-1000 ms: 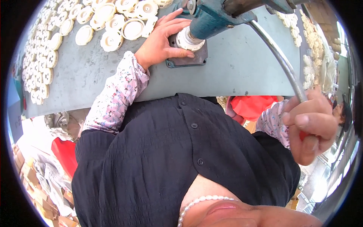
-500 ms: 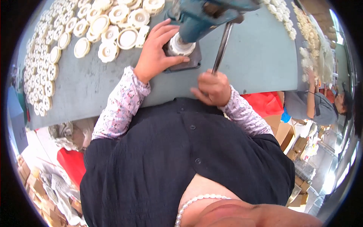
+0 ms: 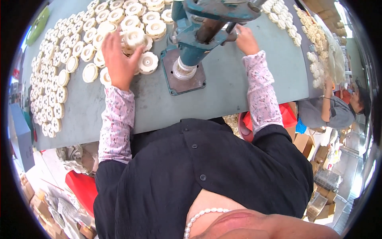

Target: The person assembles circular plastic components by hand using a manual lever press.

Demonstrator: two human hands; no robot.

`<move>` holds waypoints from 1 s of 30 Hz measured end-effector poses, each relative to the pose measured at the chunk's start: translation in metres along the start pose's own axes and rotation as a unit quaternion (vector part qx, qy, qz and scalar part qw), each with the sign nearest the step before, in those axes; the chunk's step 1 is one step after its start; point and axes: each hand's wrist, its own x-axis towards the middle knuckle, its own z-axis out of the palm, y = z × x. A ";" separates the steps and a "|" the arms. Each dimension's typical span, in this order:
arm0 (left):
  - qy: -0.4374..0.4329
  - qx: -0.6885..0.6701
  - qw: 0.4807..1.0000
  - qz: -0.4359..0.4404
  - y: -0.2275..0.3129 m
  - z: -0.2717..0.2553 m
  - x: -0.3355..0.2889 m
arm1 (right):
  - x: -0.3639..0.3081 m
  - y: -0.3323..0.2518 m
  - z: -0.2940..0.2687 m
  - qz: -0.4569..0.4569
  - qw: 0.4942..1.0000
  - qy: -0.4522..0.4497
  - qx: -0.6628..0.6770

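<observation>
A teal hand press stands on the grey table. Under its ram, a white ringed piece sits on the dark square base plate. Left of the press, my left hand reaches over a heap of cream round plastic parts. Its fingers are stretched and the thumb is spread wide. A blurred round part lies between thumb and fingers; whether they touch it is unclear. My right hand is closed round the end of the press lever, which is raised and mostly hidden.
Rows of similar round parts cover the table's left side. More small pale parts lie along the right edge. A person in grey works at the far right. Something red is below the table edge, near cardboard boxes.
My left hand has moved from the press base to the heap on the left. My right hand has swung the lever up and away from me.
</observation>
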 end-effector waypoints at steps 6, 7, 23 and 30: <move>0.024 -0.124 0.992 -0.024 0.036 -0.025 -0.022 | -0.021 -0.081 -0.061 0.084 0.891 -0.149 0.420; -0.008 -0.156 0.987 -0.022 0.046 -0.028 -0.031 | -0.033 -0.090 -0.077 0.086 0.908 -0.172 0.372; -0.139 -0.337 0.931 -0.025 0.079 0.004 -0.053 | -0.104 -0.175 -0.122 -0.282 0.904 0.040 0.319; -0.130 -0.339 0.931 -0.036 0.083 0.019 -0.061 | 0.039 -0.110 -0.225 -0.226 0.922 0.311 0.041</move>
